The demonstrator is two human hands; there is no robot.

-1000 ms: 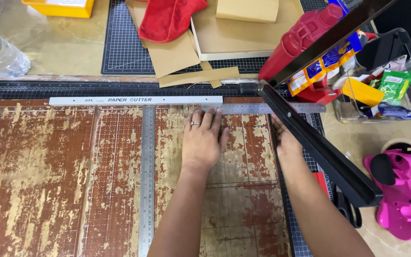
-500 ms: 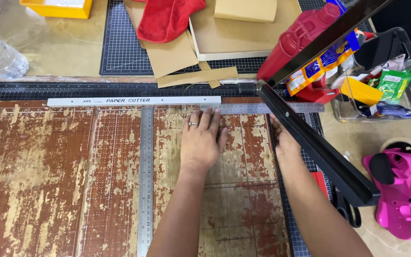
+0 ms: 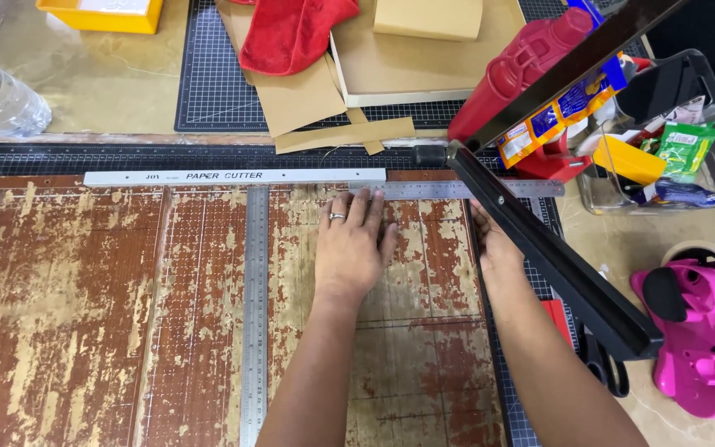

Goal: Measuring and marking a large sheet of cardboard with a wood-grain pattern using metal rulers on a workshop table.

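On the worn brown board of the paper cutter [image 3: 208,314], the left hand [image 3: 353,248] lay flat, fingers together (a ring on one), touching the steel ruler [image 3: 457,189] along the top. The right hand [image 3: 494,244], its grip hidden, sat under the raised black blade arm [image 3: 556,257], beside a pink tape dispenser [image 3: 697,339].

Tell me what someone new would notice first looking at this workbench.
Most striking is the worn brown paper cutter board filling the foreground, its long black blade arm raised diagonally at the right. The left hand lies flat on the board near the top ruler, while the right hand sits at the cutting edge under the arm. A red cloth at top centre and a pink tape dispenser at far right add colour.
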